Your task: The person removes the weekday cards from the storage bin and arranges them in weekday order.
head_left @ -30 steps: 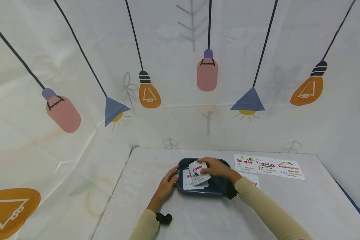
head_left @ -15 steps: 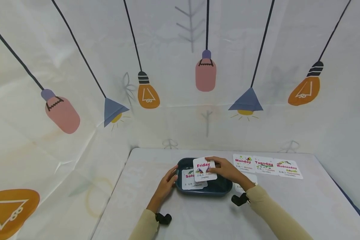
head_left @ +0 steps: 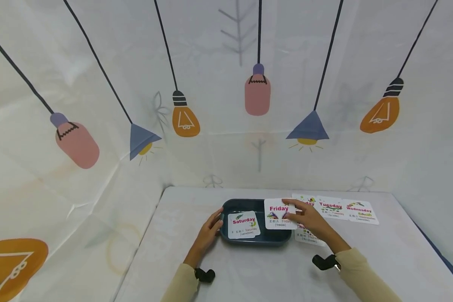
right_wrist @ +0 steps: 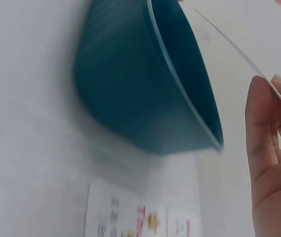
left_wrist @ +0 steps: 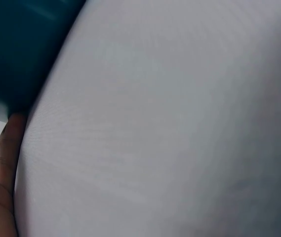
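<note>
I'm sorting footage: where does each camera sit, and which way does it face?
Head: on the head, looking forward and down at the tray; left hand, right hand and sleeves show.
Left wrist: on that wrist, facing tray and table; part of that hand shows.
Right wrist: on that wrist, facing the tray's outside; part of that hand shows.
Head and right wrist share the Friday card.

head: soft, even light | left wrist: dimmer | right wrist: cards (right_wrist: 123,213) blurred

Left fingers (head_left: 214,216) lie nearly straight, right fingers (head_left: 296,204) bent in a pinch.
</note>
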A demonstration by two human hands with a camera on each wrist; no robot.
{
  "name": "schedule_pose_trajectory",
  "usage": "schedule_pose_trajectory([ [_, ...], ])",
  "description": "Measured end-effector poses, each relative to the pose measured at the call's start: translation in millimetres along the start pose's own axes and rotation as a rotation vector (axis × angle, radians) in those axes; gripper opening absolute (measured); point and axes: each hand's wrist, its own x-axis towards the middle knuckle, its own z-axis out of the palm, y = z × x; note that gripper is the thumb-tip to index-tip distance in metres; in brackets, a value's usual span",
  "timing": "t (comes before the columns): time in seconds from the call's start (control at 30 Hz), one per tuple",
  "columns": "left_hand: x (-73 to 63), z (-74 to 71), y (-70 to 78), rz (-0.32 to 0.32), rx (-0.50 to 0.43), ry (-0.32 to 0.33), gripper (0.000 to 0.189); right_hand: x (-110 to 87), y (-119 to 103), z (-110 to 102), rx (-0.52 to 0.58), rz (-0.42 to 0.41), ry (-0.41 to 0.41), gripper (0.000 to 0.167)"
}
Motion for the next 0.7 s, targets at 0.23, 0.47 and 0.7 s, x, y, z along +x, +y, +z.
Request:
schedule_pose_trajectory([
  [0.23, 1.9, 2.5, -9.1, -0.005, -0.003, 0.026, 0.047, -27.4, 11, -31, -0.029, 0.043, 0.073, 0.062],
  [0.47, 2.3, 2.0, -13.2, -0.005, 0.005, 0.013, 0.049, -58.0, 23, -69, -0.075, 0.090, 0.170, 0.065],
  [0.7, 2.5, 0.2, -10.2, 0.000, 0.007, 0.011, 0.048, -81.2, 51, -92, -0.100, 0.149, 0.231, 0.067],
])
